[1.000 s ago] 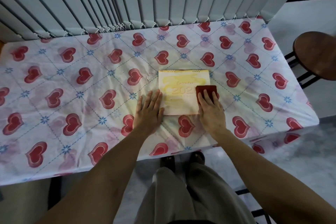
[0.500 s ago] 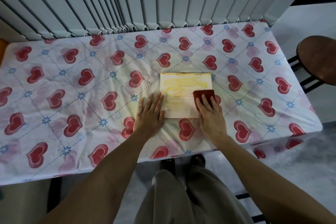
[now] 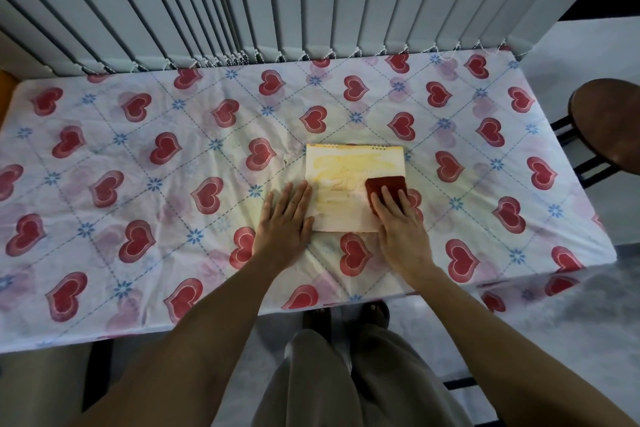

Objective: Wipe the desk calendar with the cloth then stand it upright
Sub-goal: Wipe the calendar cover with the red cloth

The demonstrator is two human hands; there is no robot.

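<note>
Now flat calendar (image 3: pixel 346 191) between hands, cloth (image 3: pixel 384 185) under right fingers (image 3: pixel 389 201).

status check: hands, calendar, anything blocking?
Left hand flat, pinning calendar edge. Right hand pressing red cloth on its right side. Calendar lying flat, not stood. Nothing blocking.

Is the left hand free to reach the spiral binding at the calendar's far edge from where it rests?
Probably yes. The left hand lies flat at the calendar's near left edge, holding nothing, and the way to the binding looks clear; the cloth sits on the right side.
</note>
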